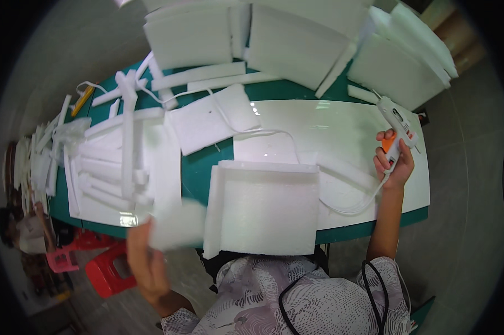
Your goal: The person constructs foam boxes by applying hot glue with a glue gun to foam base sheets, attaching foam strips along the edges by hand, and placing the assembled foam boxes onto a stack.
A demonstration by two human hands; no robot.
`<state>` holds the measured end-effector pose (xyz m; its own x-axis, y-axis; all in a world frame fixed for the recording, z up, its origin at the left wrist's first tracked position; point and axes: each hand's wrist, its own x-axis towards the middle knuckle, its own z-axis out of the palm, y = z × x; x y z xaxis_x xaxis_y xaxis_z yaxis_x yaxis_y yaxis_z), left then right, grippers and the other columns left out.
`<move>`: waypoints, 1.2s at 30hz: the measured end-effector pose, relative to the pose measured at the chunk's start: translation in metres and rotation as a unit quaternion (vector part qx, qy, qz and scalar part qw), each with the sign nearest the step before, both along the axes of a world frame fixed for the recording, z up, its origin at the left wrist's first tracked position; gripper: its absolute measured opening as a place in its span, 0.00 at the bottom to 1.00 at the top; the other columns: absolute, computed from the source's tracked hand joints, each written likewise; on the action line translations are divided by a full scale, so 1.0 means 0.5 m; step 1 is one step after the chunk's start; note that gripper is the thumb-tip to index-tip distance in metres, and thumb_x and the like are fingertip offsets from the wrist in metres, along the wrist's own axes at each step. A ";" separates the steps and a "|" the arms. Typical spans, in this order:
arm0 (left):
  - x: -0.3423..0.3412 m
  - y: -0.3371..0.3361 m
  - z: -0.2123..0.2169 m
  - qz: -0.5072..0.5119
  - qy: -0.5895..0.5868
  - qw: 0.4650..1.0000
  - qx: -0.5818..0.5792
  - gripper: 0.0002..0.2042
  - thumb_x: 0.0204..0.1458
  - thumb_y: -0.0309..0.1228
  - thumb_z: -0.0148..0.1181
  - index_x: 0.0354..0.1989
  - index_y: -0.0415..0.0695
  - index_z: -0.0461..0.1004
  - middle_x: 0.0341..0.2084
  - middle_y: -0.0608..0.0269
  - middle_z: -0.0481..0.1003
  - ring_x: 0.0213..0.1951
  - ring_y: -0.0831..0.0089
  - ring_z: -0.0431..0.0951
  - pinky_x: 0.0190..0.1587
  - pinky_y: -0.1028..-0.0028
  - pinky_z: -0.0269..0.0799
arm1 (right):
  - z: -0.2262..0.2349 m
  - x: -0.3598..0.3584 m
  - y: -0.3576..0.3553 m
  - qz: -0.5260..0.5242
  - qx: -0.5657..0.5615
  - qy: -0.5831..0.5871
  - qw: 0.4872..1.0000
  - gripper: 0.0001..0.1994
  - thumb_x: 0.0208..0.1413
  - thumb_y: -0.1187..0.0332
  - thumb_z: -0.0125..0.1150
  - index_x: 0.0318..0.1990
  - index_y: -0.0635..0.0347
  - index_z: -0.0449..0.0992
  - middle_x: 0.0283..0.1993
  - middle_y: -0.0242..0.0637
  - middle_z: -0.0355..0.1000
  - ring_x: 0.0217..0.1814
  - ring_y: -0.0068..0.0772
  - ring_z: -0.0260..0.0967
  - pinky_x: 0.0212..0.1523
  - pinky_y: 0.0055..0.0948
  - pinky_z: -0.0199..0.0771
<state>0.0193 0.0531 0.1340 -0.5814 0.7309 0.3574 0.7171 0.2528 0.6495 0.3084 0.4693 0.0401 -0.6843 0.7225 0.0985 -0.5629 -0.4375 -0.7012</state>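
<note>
My right hand (398, 167) is wrapped round a white hot glue gun (396, 117) with an orange trigger, its nozzle tilted up and away over the right of the table. At the near left edge my left hand (147, 265), smeared by motion, grips a small white foam piece (178, 226), also blurred. Between my hands, at the table's front edge, rests a large white foam panel (269, 209) with narrow foam strips along its left and far sides. The gun's white cord (347, 212) loops from its grip toward that panel.
Foam strips (104, 167) are heaped on a white board at the left. A flat foam sheet (213, 120) lies mid-table, crossed by a cord. Large foam blocks (296, 44) stand along the back. Red stools (109, 271) and another person (34, 229) are at the left.
</note>
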 end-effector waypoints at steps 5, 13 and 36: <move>0.107 0.031 -0.024 -0.248 -0.084 0.960 -0.095 0.34 0.40 0.35 0.71 0.59 0.39 0.70 0.30 0.53 0.77 0.30 0.56 0.76 0.34 0.64 0.73 | -0.006 -0.005 0.000 0.004 0.011 -0.013 1.000 0.15 0.64 0.60 0.47 0.46 0.66 0.67 0.45 0.51 0.69 0.13 0.21 0.53 0.14 0.19 0.59; 0.199 0.081 -0.111 -0.201 -0.311 0.896 -0.246 0.39 0.51 0.36 0.64 0.72 0.50 0.53 0.38 0.39 0.79 0.36 0.47 0.82 0.45 0.62 0.78 | -0.015 0.006 0.007 0.033 0.021 -0.003 0.999 0.15 0.65 0.62 0.46 0.48 0.66 0.64 0.47 0.50 0.67 0.13 0.21 0.54 0.15 0.20 0.59; 0.126 -0.038 -0.090 -0.051 -0.246 0.963 -0.098 0.28 0.51 0.33 0.65 0.63 0.50 0.69 0.55 0.46 0.74 0.46 0.53 0.81 0.47 0.64 0.78 | -0.001 -0.015 -0.009 0.044 0.038 -0.062 0.996 0.14 0.64 0.61 0.47 0.46 0.66 0.65 0.45 0.50 0.68 0.13 0.22 0.57 0.13 0.21 0.60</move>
<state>0.0822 0.0343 0.0893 -0.5668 0.8185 -0.0939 0.3623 0.3500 0.8639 0.3008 0.4648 0.0397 -0.7554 0.6524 0.0617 -0.4311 -0.4239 -0.7965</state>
